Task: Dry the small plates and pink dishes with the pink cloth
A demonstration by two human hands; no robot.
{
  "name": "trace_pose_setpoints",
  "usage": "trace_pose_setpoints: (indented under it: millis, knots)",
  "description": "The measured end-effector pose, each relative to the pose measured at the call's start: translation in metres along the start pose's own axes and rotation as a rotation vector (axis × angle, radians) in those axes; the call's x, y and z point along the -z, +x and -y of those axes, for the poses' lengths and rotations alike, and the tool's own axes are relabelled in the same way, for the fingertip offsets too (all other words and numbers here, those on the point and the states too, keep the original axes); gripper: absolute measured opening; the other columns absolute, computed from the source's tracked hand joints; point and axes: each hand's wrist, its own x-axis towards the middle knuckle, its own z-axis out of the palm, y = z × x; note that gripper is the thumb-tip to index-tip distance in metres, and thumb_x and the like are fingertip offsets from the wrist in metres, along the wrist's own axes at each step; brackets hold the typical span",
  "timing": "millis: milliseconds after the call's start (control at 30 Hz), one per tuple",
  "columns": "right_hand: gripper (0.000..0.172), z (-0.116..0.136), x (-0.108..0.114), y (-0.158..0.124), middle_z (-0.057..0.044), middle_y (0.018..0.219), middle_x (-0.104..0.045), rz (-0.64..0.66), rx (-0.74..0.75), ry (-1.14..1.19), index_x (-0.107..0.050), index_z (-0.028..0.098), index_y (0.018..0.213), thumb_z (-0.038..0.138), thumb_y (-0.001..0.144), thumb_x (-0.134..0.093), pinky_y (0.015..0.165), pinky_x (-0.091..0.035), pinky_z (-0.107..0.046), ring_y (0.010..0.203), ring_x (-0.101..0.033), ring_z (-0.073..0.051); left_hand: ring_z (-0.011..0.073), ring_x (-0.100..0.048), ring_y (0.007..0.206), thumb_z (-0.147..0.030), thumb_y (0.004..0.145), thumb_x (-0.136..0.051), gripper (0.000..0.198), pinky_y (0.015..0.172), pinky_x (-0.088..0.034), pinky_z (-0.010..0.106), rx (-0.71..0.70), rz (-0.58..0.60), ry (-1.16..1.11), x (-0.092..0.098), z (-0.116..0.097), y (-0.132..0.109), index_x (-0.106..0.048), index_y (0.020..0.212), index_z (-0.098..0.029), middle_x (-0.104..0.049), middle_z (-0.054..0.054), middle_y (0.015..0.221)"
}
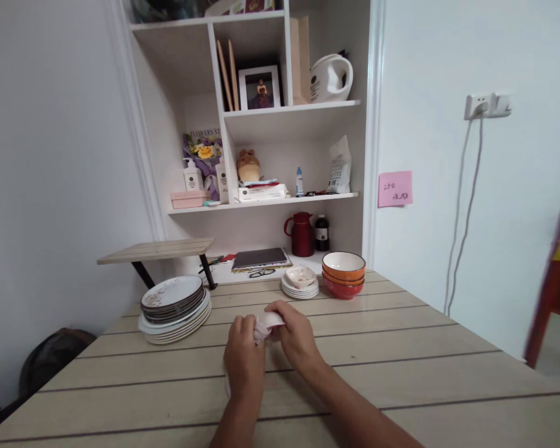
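My left hand is closed around a pale pinkish cloth, part of which shows below the palm. Beside it, my right hand pinches a small whitish dish, its thumb side facing the left hand. Cloth and dish touch between the two hands, just above the wooden table. The hidden fingers cover much of both. Behind the hands stand small white plates with a square patterned dish on top.
Orange and red bowls are stacked at the back right of the table. Large plates are piled at the left, near a raised wooden stand. Behind are glasses, a laptop, a red jug and shelves.
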Motion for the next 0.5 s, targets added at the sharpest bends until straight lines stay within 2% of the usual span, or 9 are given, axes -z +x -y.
trace_pose_setpoints:
  millis: [100,200,333,400,500]
  knots:
    - [0.030,0.002,-0.003,0.003,0.001,0.077,-0.064,-0.010,-0.143,0.361,-0.062,0.022,0.086,0.012,0.064,-0.044,0.064,-0.041,-0.026,0.073,-0.056,-0.018,0.0220,-0.064,0.091,-0.025,0.086,-0.056,0.025,0.069,-0.042,0.028,0.237,0.028,-0.203,-0.006,0.005,0.004,-0.061,0.109,-0.020,-0.068,0.008,0.102]
    - [0.024,0.009,-0.006,0.004,0.002,0.075,-0.062,-0.050,-0.261,0.602,-0.061,0.022,0.088,0.018,0.066,-0.051,0.057,-0.037,-0.024,0.067,-0.053,-0.016,0.0242,-0.067,0.080,-0.041,0.084,-0.058,0.033,0.066,-0.045,0.029,0.358,0.065,-0.475,-0.010,0.006,0.006,-0.065,0.103,-0.016,-0.072,0.009,0.086]
    - [0.026,0.012,-0.006,0.005,0.003,0.075,-0.063,-0.068,-0.344,0.795,-0.061,0.022,0.092,0.025,0.066,-0.062,0.058,-0.037,-0.024,0.064,-0.051,-0.014,0.0227,-0.067,0.072,-0.056,0.078,-0.060,0.044,0.064,-0.047,0.028,0.383,0.049,-0.782,-0.011,0.001,0.004,-0.068,0.091,-0.015,-0.073,0.008,0.078]
    - [0.028,0.009,-0.005,0.005,0.001,0.077,-0.065,-0.058,-0.402,0.804,-0.060,0.021,0.092,0.028,0.066,-0.066,0.059,-0.039,-0.024,0.066,-0.054,-0.015,0.0221,-0.067,0.071,-0.054,0.080,-0.058,0.041,0.064,-0.047,0.028,0.360,0.059,-0.772,-0.010,-0.001,0.003,-0.069,0.091,-0.016,-0.073,0.007,0.078]
    - [0.028,-0.001,-0.004,0.006,-0.003,0.082,-0.067,-0.118,-0.442,0.637,-0.058,0.021,0.094,0.030,0.069,-0.064,0.061,-0.044,-0.028,0.070,-0.058,-0.018,0.0211,-0.067,0.079,-0.036,0.086,-0.055,0.023,0.068,-0.046,0.027,0.263,0.075,-0.564,-0.010,0.000,0.002,-0.068,0.096,-0.019,-0.073,0.006,0.086]
